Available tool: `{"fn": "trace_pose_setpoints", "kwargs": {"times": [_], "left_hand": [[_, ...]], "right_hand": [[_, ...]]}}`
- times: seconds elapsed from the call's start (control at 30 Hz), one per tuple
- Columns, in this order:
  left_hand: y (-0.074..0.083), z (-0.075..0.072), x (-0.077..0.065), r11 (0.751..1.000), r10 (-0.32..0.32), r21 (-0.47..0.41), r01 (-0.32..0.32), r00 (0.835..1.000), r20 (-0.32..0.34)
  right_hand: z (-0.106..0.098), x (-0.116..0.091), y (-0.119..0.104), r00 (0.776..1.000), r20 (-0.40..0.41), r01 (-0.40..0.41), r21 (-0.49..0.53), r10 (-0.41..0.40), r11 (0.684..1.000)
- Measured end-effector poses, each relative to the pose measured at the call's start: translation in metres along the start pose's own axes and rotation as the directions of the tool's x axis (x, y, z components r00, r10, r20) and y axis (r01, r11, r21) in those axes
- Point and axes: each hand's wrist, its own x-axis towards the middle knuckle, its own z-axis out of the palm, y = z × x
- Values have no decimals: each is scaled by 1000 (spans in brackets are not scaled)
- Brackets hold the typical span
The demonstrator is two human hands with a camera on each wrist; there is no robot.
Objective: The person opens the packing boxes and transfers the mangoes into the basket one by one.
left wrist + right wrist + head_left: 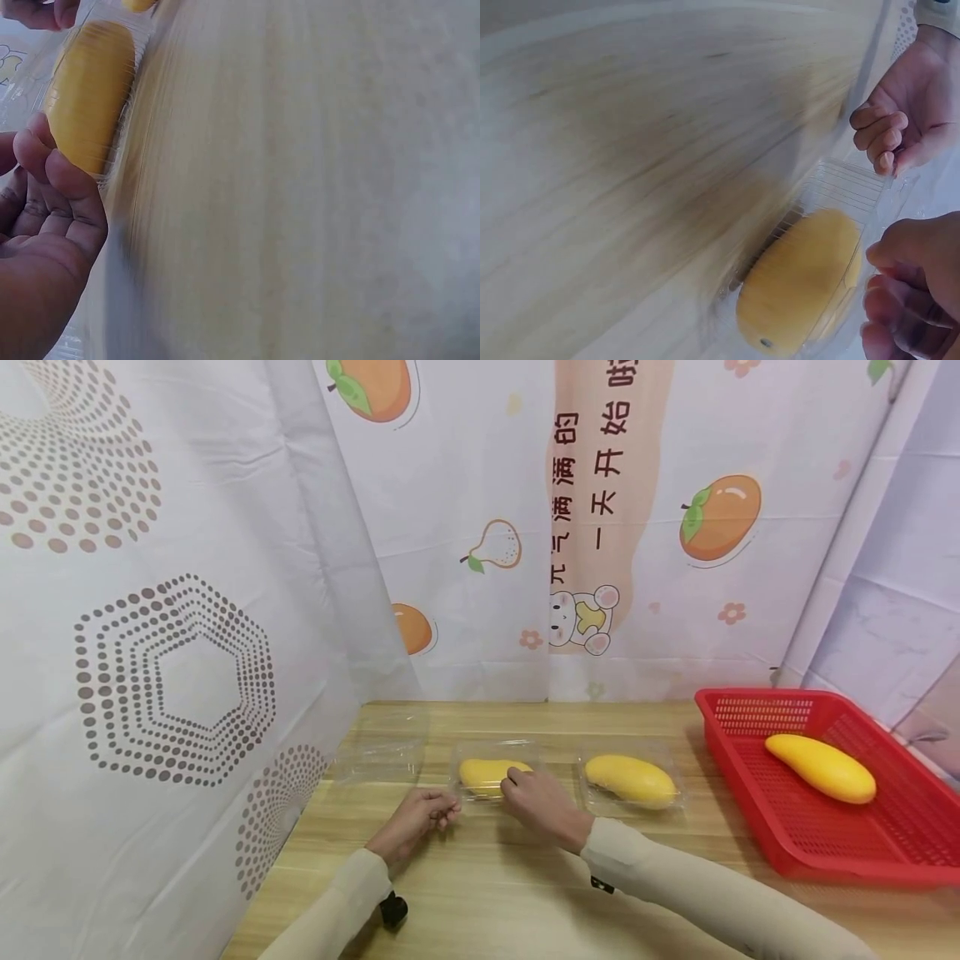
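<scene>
A clear plastic box (491, 747) with a yellow mango (480, 774) inside sits on the wooden table in front of me. At its front left corner, my left hand (422, 817) pinches the thin plastic edge between thumb and curled forefinger. My right hand (542, 806) bends over the front right of the box and overlaps the mango, thumb and fingers pinching the rim. In the right wrist view the mango (802, 277) lies under ribbed clear plastic, beside the right hand's fingertips (877, 300). The left wrist view shows the box's near end close to the left fingertips (67, 176).
To the right stands another clear box (581, 777) holding a mango (632, 779). A clear plastic box (382, 758) lies at the back left. The red basket (780, 835) at the far right holds one mango (821, 767). Printed curtains (465, 460) hang behind the table.
</scene>
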Motion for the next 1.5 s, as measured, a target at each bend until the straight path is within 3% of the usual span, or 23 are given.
{"fn": "trace_pose_setpoints", "kwargs": {"times": [0.33,0.47,0.57,0.67,0.83,0.93,1.3,1.5], "left_hand": [[1,-3,3,1000,-4,-2,4,1000,-5],[1,-3,2,1000,-7,1,7,1000,-6],[1,-2,2,1000,-8,-3,8,1000,-8],[1,-2,2,1000,-7,-2,7,1000,-12],[-1,-2,2,1000,-3,6,3,1000,-16],[-1,-1,0,1000,-5,5,5,1000,-19],[-2,0,-1,1000,3,1,-3,1000,-26],[-2,-2,-1,1000,-1,13,2,999,-49]], "right_hand": [[-5,-6,-1,995,99,-3,-136,17,991],[-6,-7,1,995,100,-6,-132,19,991],[-6,-7,4,996,82,-31,-80,37,996],[-6,-7,8,993,77,-89,55,85,994],[-10,-5,15,984,103,-170,299,145,939],[-13,-4,18,983,122,-175,370,139,912],[-25,4,28,973,175,-213,439,150,873],[-33,9,35,974,154,-218,449,166,867]]}}
